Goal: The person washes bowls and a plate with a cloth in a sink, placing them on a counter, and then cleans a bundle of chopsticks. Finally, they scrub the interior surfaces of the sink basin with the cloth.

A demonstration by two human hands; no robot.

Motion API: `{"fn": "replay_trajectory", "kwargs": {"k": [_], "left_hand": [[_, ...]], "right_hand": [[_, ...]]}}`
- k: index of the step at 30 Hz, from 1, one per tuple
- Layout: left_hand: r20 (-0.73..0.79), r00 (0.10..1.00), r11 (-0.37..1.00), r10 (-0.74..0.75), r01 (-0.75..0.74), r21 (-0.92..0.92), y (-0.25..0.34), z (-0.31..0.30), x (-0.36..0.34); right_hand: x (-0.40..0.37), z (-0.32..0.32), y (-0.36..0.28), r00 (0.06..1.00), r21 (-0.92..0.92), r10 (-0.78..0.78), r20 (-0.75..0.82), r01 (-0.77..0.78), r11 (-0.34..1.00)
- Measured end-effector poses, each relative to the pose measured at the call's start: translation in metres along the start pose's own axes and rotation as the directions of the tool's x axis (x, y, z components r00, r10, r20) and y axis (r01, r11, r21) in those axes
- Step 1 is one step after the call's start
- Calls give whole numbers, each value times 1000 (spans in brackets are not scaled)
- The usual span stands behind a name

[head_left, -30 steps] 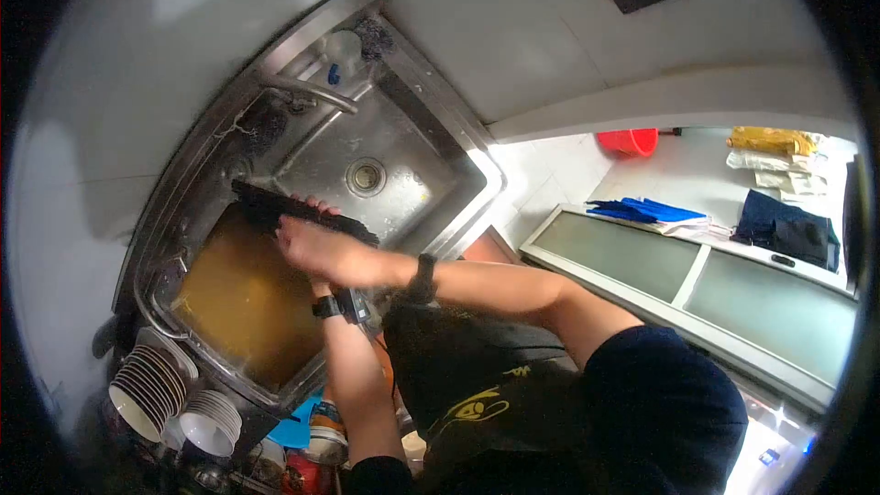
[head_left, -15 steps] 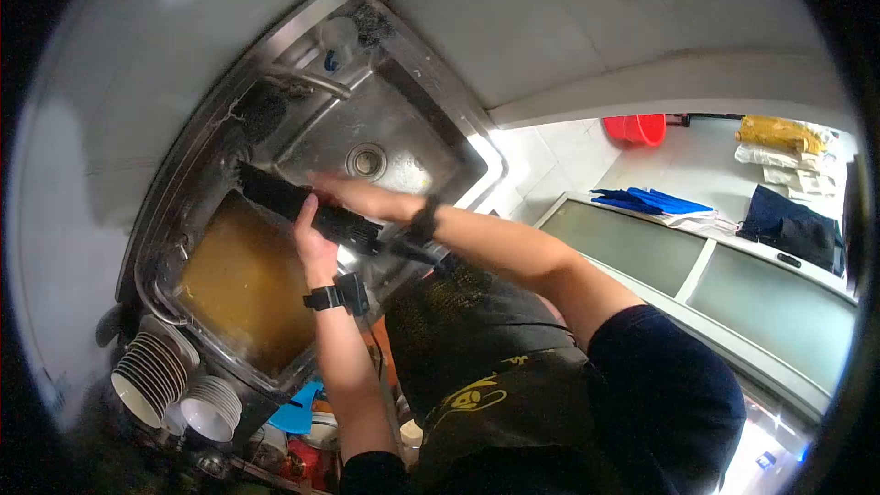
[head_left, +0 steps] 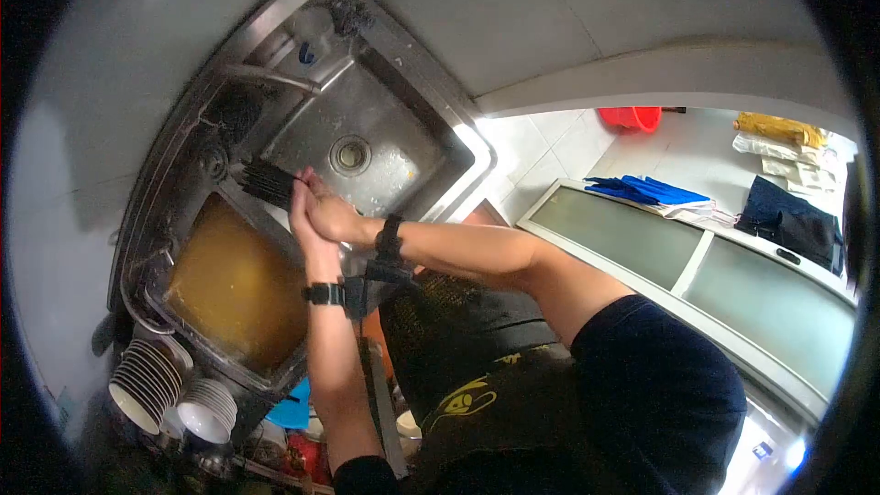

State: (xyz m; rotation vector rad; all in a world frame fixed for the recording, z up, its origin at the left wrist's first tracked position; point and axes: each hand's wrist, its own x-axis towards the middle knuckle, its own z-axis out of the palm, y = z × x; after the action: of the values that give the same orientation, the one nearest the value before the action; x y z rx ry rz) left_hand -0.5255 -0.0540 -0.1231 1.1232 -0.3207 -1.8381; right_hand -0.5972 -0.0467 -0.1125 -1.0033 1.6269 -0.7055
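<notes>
A bundle of black chopsticks [head_left: 268, 181] sticks out to the upper left from between my hands, above the divider of a double sink. My left hand [head_left: 303, 220] is closed around the bundle from the left side. Pressed against it from the right, my right hand [head_left: 335, 217] is also closed on the chopsticks. The two palms hide the bundle's middle. Below and left of the hands, cloudy yellow-brown water [head_left: 234, 284] fills one basin. The other basin [head_left: 367, 119], up and to the right, shows its drain [head_left: 350, 156] and small food bits.
A faucet [head_left: 280, 78] reaches over the upper basin. Stacked white bowls [head_left: 147, 385] and smaller stacked bowls [head_left: 209, 408] stand at lower left. A blue item [head_left: 291, 408] lies below the sink. Sliding glass panels [head_left: 623, 234], blue cloth [head_left: 646, 191] and a red basin [head_left: 632, 118] are at right.
My right hand has moved along the bundle toward my left hand and closed with it. The bundle's tips are now fanned out, and the view has shifted slightly.
</notes>
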Motion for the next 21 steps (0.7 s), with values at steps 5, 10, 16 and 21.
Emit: {"fn": "replay_trajectory", "kwargs": {"k": [5, 10, 16, 21], "left_hand": [[-200, 978, 991, -58, 32, -128, 22, 27, -16], [-65, 989, 981, -135, 125, -146, 49, -10, 10], [118, 993, 996, 27, -16, -91, 57, 23, -1], [-433, 880, 970, 193, -105, 218, 41, 39, 1]], "right_hand": [[0, -26, -2, 967, -69, 69, 246, -54, 996], [-14, -71, -22, 817, -22, -373, 439, 425, 905], [13, -76, -16, 629, 186, -81, 773, -102, 977], [-17, -45, -30, 981, -501, -149, 126, 192, 844]]}}
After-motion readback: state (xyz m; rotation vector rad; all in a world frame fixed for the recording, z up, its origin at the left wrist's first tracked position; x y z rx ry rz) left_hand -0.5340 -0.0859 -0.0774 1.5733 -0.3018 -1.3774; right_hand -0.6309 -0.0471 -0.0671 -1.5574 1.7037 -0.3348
